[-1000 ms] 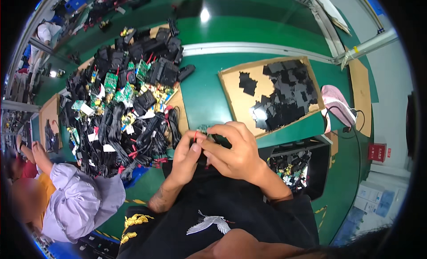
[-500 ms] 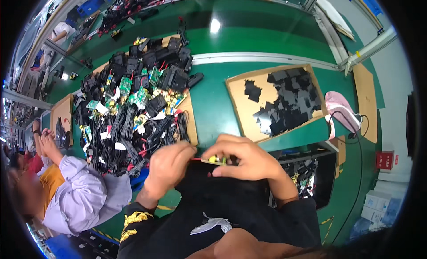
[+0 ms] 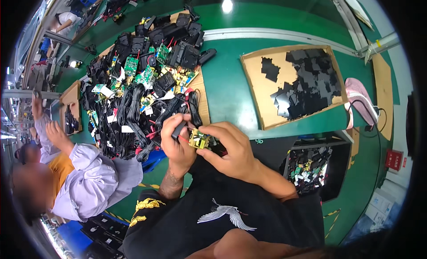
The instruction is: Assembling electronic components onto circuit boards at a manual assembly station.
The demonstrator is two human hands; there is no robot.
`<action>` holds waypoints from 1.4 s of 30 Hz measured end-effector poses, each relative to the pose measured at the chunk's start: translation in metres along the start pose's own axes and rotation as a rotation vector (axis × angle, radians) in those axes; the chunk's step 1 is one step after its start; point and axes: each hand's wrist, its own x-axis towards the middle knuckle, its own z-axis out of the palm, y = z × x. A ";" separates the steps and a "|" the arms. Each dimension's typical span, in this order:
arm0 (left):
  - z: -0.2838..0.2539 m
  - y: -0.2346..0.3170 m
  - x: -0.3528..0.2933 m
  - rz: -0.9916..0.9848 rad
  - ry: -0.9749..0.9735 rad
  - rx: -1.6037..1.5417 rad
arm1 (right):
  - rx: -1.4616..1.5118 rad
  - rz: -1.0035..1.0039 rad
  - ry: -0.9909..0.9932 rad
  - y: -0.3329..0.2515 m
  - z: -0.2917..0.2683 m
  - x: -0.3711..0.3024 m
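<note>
In front of my chest, my left hand [image 3: 177,147] grips a small black plastic housing [image 3: 179,129] between thumb and fingers. Right beside it, my right hand [image 3: 231,148] pinches a small circuit board [image 3: 199,139] with yellow parts, its component side facing up. A red wire seems to run between the housing and the board. Just beyond my hands spreads a large pile of black housings [image 3: 183,56], green circuit boards [image 3: 131,65] and bundled black cables [image 3: 133,108], lying on cardboard [image 3: 203,96].
A shallow cardboard tray [image 3: 252,87] of black sheet pieces [image 3: 311,76] lies on the green bench at right. Below it stands a black bin [image 3: 338,170] of mixed parts. A pink-and-white object [image 3: 360,101] with a cable sits farther right. A co-worker in a lilac sleeve [image 3: 86,179] works at my left.
Both hands have come up toward the pile and closer together. The board has turned to show its component side, and the black housing in my left hand has come into sight. The view has shifted.
</note>
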 end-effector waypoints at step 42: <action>0.020 0.014 0.005 -0.339 -0.123 -0.145 | -0.027 0.084 0.070 0.015 -0.007 -0.002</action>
